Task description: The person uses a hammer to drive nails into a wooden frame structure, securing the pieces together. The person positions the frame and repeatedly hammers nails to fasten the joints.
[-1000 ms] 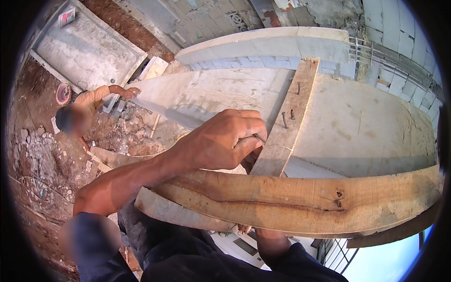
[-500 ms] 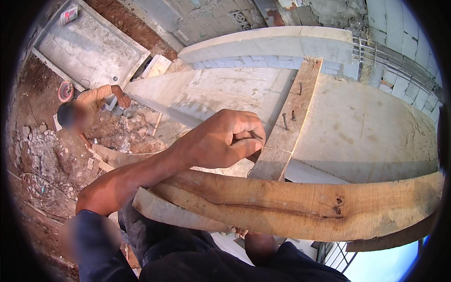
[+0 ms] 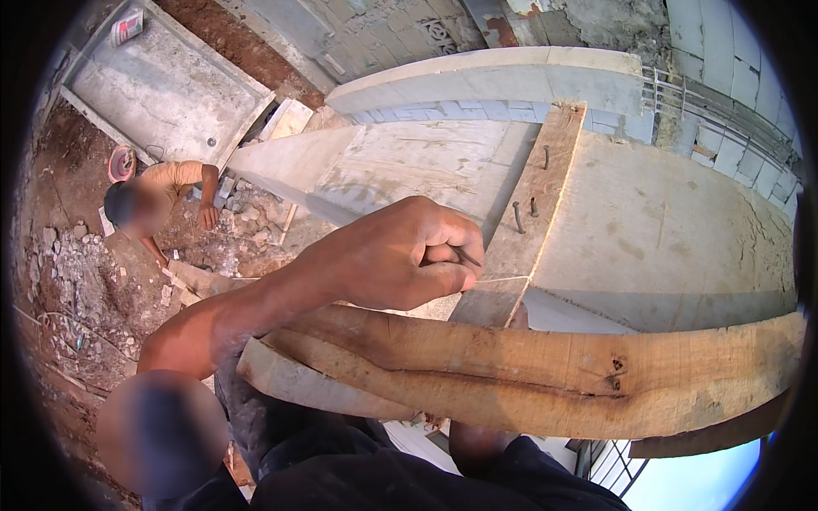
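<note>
My left hand is closed, pinching a thin pale string between thumb and fingers. A thin dark piece, perhaps a nail, shows inside the curled fingers. Pulled taut, the string crosses the short wooden board to its right edge and follows that edge upward. Three bent nails stick out of the board. Of my right hand, only a bit shows at the board's lower end; the long curved plank hides the rest, and its forearm appears below the plank.
Behind the board lie smooth concrete slabs and a raised concrete beam. At left, a co-worker in an orange shirt bends over rubble-strewn ground. A shallow concrete basin holds a white-and-red bucket.
My left hand has shifted very slightly, still gripping the string. Part of my right hand now shows by the board's lower end. The co-worker's arm has lowered toward the rubble.
</note>
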The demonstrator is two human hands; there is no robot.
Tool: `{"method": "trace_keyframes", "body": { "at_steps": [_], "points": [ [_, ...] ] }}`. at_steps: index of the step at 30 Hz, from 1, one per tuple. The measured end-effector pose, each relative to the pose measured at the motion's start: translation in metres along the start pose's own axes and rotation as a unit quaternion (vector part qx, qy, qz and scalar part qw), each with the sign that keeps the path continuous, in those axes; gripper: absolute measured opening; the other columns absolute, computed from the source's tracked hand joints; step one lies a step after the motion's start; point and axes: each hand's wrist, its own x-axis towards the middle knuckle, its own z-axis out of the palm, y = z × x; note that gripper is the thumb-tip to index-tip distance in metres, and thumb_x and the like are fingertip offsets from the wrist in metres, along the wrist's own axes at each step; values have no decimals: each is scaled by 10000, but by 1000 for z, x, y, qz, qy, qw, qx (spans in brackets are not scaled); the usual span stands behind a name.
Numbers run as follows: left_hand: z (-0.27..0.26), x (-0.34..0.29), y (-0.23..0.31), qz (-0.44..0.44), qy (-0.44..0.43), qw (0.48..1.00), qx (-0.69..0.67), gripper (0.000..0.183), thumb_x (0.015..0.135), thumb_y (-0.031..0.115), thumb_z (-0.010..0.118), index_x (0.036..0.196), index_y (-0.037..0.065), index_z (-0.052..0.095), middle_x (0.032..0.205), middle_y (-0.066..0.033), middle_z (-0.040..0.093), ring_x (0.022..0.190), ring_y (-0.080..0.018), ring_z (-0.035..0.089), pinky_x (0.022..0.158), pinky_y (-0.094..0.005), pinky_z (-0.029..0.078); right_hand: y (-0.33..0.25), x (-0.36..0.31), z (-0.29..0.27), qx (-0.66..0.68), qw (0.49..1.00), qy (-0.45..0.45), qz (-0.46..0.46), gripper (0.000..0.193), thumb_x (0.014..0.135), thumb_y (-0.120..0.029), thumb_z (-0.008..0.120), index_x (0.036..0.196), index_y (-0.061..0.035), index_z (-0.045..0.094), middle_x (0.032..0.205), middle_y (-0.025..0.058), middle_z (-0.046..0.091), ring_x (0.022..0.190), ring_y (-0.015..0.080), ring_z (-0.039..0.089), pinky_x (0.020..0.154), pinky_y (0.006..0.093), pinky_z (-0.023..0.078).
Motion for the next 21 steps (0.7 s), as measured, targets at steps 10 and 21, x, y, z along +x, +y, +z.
{"method": "trace_keyframes", "body": {
  "at_steps": [10,21],
  "points": [
    [7,13,17,-13,-25,1000,-9,117,843,90,653,918,6,685,753,7,543,630,-66,437,572,-250,353,-8,-16,-12,2,999,-8,-40,376,1007,-414,489,1106,-53,449,1081,139,520,1010,263,502,939,456,420],
    [-2,6,28,-56,-122,991,-17,132,870,131,668,901,5,697,746,10,637,644,-44,504,604,-253,408,-6,-25,-23,-11,998,-10,-60,350,1003,-398,513,1023,-51,466,998,136,534,932,256,517,885,452,438]
  ]
}}
